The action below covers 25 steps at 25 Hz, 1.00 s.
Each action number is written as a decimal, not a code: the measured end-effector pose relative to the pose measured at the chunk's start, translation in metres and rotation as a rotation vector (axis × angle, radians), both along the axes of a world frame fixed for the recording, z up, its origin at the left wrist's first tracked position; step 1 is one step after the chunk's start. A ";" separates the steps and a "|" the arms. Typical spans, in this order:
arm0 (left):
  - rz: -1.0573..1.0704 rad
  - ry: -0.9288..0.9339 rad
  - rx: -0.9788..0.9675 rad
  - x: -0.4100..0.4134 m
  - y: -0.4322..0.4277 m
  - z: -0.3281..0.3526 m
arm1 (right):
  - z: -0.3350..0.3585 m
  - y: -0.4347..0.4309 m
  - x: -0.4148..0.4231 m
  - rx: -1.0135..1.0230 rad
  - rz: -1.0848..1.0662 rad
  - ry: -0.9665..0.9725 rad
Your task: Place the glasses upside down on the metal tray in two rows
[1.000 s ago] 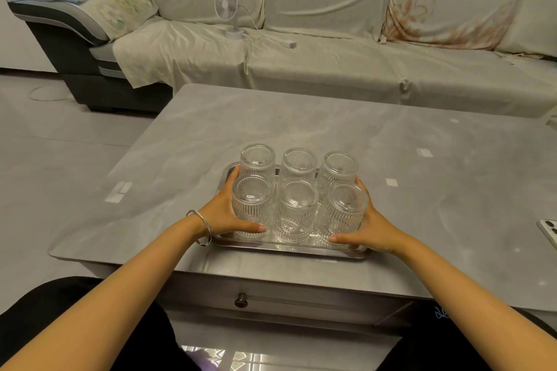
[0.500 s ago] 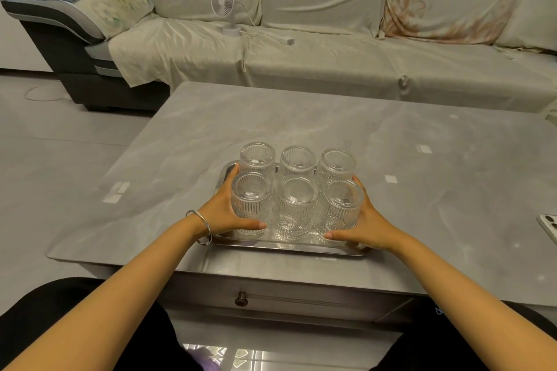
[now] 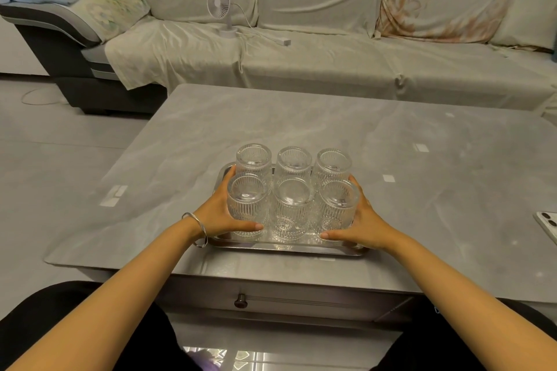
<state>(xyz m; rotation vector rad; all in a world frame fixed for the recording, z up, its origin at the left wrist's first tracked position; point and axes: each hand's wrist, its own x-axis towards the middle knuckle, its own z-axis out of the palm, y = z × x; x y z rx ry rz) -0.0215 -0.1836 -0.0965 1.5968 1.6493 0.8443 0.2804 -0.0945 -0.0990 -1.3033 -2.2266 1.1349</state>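
Grey tabletop (image 3: 301,123) carries the metal tray (image 3: 289,245), where six glasses (image 3: 291,208) stand upside down in two rows between the hands. Left hand (image 3: 218,214) and right hand (image 3: 366,220) lie spread against the outer glasses, probably squaring them together.

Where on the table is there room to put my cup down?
Plenty: the bare table between the metal tray and the sofa, and the wide patch right of the tray, up to the phone at the edge. The tray is crowded: six glasses, with the left hand and right hand on its sides.
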 end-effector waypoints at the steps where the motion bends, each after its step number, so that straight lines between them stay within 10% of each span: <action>1: -0.002 -0.004 0.002 0.000 -0.001 0.000 | -0.001 0.001 0.000 0.004 0.000 -0.007; 25: 0.055 0.022 0.011 -0.006 -0.009 0.030 | 0.047 -0.009 0.000 0.107 0.012 0.017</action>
